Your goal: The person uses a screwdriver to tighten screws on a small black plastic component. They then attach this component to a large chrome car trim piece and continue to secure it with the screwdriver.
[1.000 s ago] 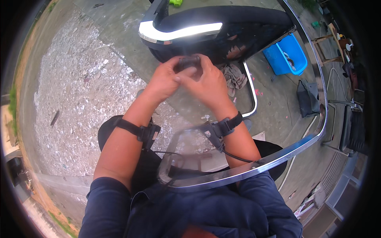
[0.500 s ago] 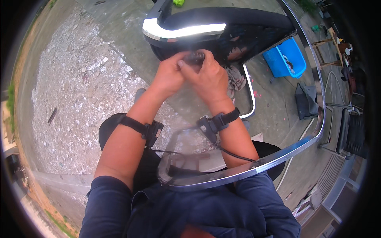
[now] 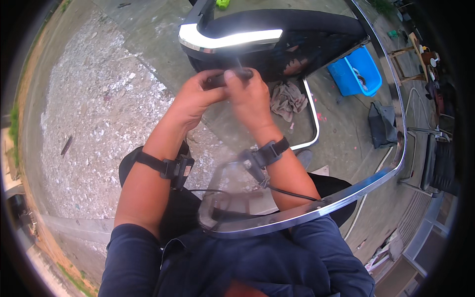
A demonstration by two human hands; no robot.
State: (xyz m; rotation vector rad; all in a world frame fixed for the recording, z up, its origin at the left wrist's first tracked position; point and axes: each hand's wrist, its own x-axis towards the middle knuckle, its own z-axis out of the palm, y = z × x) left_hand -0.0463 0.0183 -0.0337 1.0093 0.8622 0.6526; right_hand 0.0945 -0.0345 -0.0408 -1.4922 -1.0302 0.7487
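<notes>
Both hands meet in front of the underside of a tipped black chair [image 3: 316, 34]. My left hand [image 3: 195, 99] is closed, thumb and fingers around the left part of a dark, short, rod-like tool [image 3: 217, 80]. My right hand [image 3: 250, 101] is closed at the tool's right end; its thumb is smeared by motion. A thin shaft seems to rise from there towards the chair, but its tip is too blurred to make out. Just above the hands is the chair's bright metal armrest [image 3: 222, 40]. The chair's chrome tube frame [image 3: 403, 123] loops round on the right and crosses over my lap.
A crumpled grey cloth [image 3: 287, 101] lies on the concrete beside the chair leg. Farther right are a blue bin [image 3: 354, 74], a dark bag [image 3: 382, 126] and another black chair [image 3: 438, 166]. Pale rubble [image 3: 99, 114] covers the ground on the left. Straps with small devices circle both forearms.
My left hand has shifted left and slightly down, and the right hand has turned, so more of the dark tool shows between them. More of the grey cloth is uncovered.
</notes>
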